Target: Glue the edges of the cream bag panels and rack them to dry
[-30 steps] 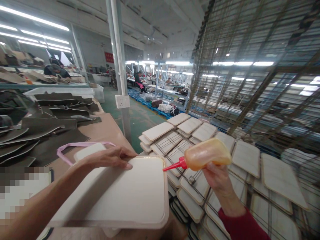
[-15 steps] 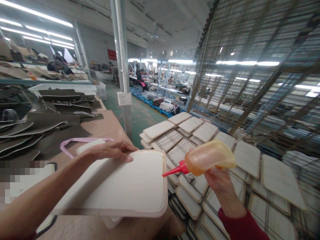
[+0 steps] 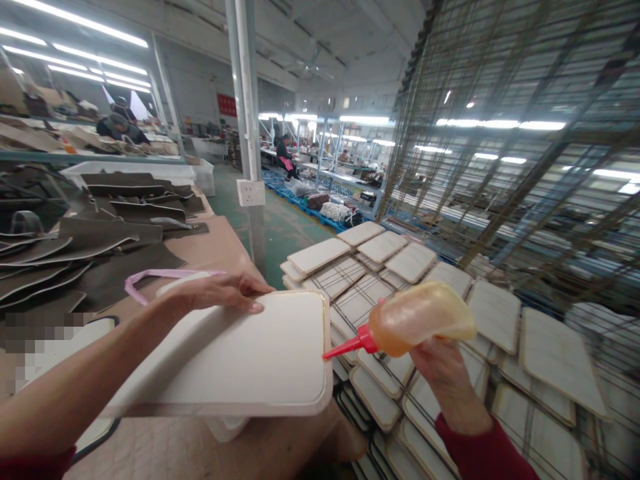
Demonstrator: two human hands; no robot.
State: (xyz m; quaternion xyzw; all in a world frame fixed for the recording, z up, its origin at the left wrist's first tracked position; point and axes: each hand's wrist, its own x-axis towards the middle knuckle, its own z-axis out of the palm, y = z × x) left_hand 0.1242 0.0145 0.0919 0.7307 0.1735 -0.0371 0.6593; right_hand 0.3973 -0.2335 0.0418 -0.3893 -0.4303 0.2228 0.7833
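Observation:
My left hand [image 3: 227,292] grips the far edge of a white rounded board [image 3: 245,360] and holds it flat over the table's corner. My right hand [image 3: 437,363] is closed round an orange squeeze bottle [image 3: 423,318]. Its red nozzle [image 3: 345,347] points left, and the tip sits right at the board's right edge. A pink strap [image 3: 150,277] lies on the table just behind my left hand.
Dark cut pieces [image 3: 90,240] are piled on the brown table [image 3: 210,247] at left. A wire rack [image 3: 400,280] to the right carries several white boards, with taller wire shelves [image 3: 525,133] behind. A grey post [image 3: 247,133] stands ahead. People work at far benches.
The board has risen slightly in view, with my left hand still on its far edge. The bottle's nozzle stays at the board's right edge. My view has tilted up a little.

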